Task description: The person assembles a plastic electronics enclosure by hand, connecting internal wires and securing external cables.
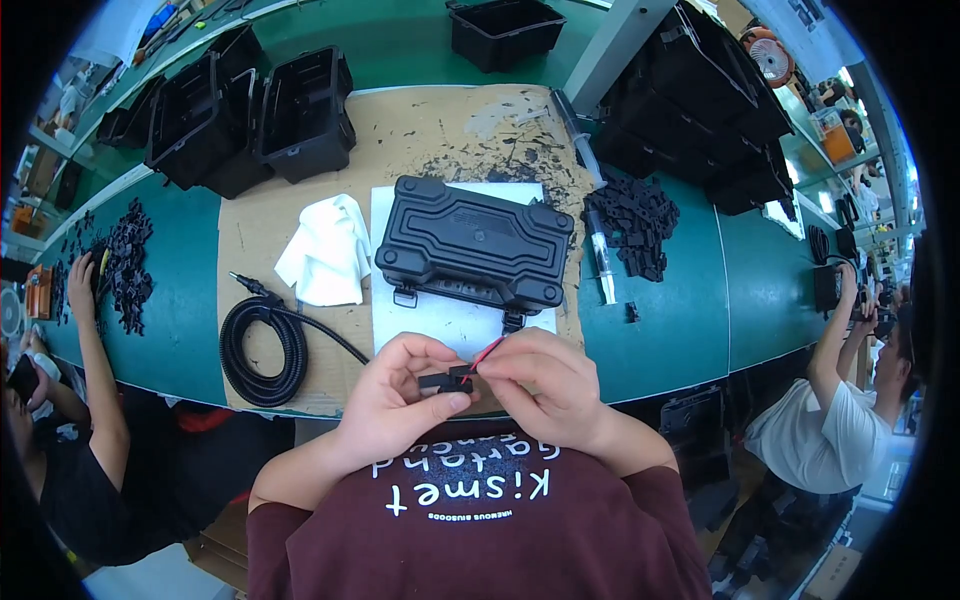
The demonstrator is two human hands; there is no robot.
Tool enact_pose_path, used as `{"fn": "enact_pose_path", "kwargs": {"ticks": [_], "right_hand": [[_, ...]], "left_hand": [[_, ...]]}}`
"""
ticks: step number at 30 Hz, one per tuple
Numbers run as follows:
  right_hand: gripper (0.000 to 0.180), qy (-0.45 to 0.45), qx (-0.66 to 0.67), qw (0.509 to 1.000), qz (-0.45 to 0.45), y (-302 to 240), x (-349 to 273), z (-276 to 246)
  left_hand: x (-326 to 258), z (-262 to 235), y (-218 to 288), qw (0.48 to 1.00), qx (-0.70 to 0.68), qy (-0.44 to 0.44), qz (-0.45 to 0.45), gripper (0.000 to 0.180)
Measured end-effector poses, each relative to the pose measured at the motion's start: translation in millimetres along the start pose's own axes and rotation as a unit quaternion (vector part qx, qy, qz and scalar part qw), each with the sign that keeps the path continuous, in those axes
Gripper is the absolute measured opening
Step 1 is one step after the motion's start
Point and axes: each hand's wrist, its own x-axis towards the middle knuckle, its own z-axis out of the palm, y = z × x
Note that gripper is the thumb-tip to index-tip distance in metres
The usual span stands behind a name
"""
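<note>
Close to my chest, my left hand [405, 395] is closed round a small black plastic connector [447, 381], its thumb along the lower side. Red and dark wires [489, 350] run out of that piece, and the fingertips of my right hand [545, 385] pinch them right beside it. Just beyond my hands lies a black ribbed plastic case [478, 240], lid shut, on a white pad [440, 312]. One of its latches [405, 298] hangs down at the near edge. A coil of black corrugated tubing [262, 350] rests to the left, its free end reaching toward my left hand.
A white cloth [328, 250] lies on worn cardboard [250, 220]. Open black boxes [305, 115] stand at the back left, stacked black cases [680, 100] at the back right. Small black parts [635, 225] are heaped beside a syringe [601, 255]. Co-workers sit at both sides.
</note>
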Motion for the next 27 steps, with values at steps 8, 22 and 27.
{"fn": "enact_pose_path", "kwargs": {"ticks": [8,22,27], "right_hand": [[0.02,0.002,0.014,0.999,0.03,-1.4,-0.6,0.8],[0.022,-0.013,0.048,0.999,0.011,0.0,1.2,4.0],[0.022,-0.075,0.027,0.997,-0.018,-0.6,3.8,-0.6]], "left_hand": [[-2.4,-7.5,-1.0,0.998,-0.025,-0.022,-0.053,0.026],[-3.0,-11.7,-3.4,0.998,-0.021,-0.05,0.022,0.033],[-7.0,-4.2,5.5,0.979,0.175,0.055,0.087,0.042]]}}
